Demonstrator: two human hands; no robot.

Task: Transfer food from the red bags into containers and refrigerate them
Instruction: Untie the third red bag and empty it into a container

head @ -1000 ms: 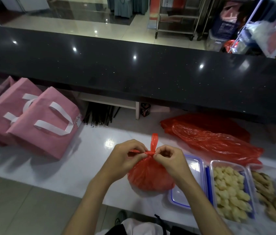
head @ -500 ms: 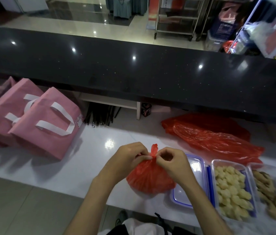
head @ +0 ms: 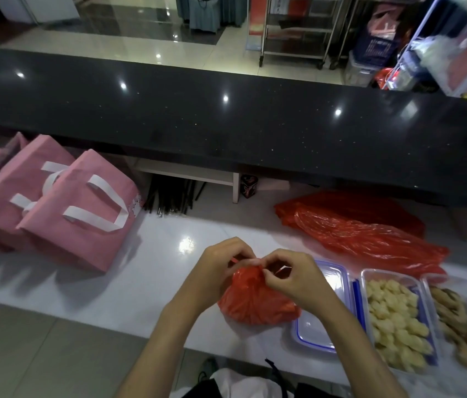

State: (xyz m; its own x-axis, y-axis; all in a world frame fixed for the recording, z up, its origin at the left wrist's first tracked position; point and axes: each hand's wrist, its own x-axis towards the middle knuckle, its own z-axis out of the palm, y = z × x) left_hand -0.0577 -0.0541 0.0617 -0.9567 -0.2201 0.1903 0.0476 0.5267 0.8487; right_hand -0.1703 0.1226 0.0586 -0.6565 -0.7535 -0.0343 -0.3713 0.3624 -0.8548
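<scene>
A small red bag (head: 255, 300), knotted at the top and bulging with something inside, sits on the white counter (head: 129, 282) near its front edge. Both hands work at the knot: the left hand (head: 220, 265) has its fingers curled onto the twisted plastic from the bag's left, and the right hand (head: 292, 275) pinches the same knot from the bag's right, fingertips almost meeting the other hand's.

Just right of the bag, partly under its bulge, lies a clear lid with a blue rim (head: 321, 320). Right of that stands an open container of pale yellow pieces (head: 395, 320), and further right again another container of browner, longer pieces (head: 456, 326), each with a blue clip along its side.

Behind the bag and to its right, a loose heap of flattened red plastic bags (head: 364, 228) lies against the black raised ledge (head: 226, 124). Well to the bag's left stand pink tote bags with white handles (head: 63, 208), leaning together.
</scene>
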